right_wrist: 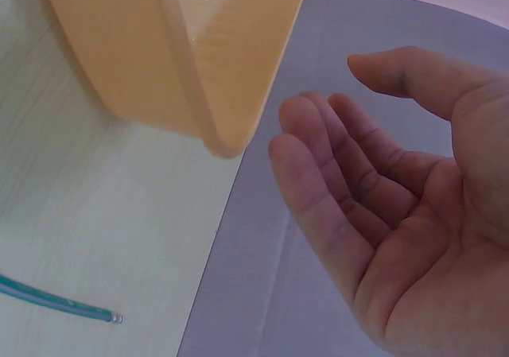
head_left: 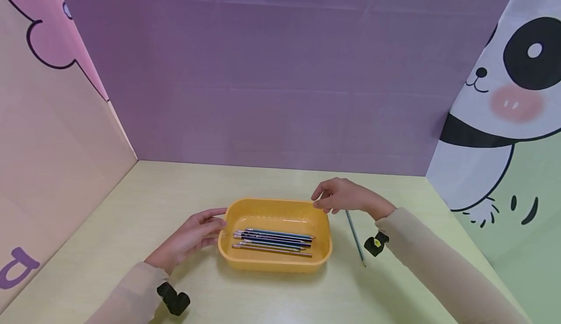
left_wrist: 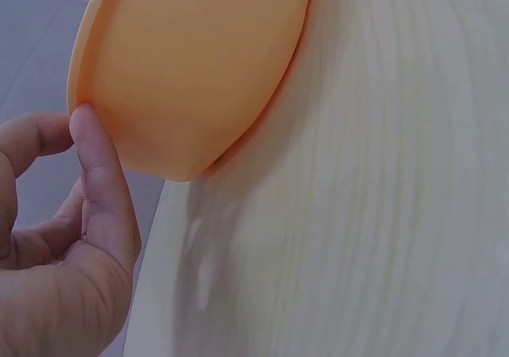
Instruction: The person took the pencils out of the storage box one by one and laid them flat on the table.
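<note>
A yellow plastic tray with rounded corners stands on the table. Several pencils lie side by side in it, most of them dark or blue-green, and one brownish. At the tray's left end, my left hand pinches the rim between thumb and finger; the left wrist view shows the fingertips right at the edge. My right hand hovers by the far right corner of the tray, its fingers loosely bent and holding nothing. The right wrist view shows a gap between its fingers and the rim.
A single blue-green pencil lies on the table to the right of the tray, below my right forearm. A purple panel rises behind the table. Side panels with cartoon figures, including a panda, flank it.
</note>
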